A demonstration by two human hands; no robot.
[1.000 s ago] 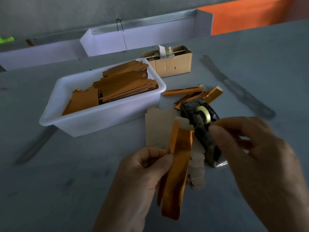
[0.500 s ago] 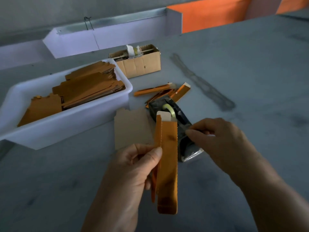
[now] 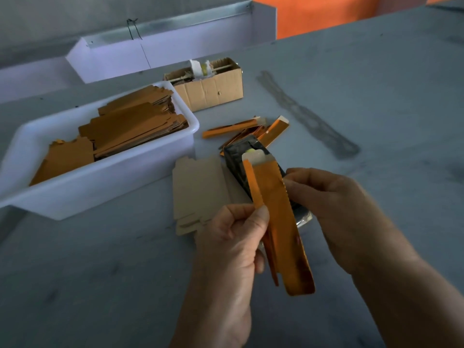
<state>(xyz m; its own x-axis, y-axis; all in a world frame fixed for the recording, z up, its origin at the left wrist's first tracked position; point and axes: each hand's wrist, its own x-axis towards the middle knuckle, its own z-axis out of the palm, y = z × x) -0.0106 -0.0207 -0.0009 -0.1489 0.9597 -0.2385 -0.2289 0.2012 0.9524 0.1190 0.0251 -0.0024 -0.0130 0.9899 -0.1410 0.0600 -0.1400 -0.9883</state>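
Though behind carton (image 3: 281, 222), perhaps tape dispenser (image 3: 234, 159)

Dim, cool, even light with soft, faint shadows. The orange carton (image 3: 281, 222) shows glossy glare. Both hands are slightly motion-blurred. Wide-angle distortion bends the table (image 3: 376, 109) edges; far background looks soft.

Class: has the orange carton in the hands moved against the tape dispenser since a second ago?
Yes. The carton has shifted right: its top flap now covers the dispenser's tape roll, which showed clear beside it earlier.
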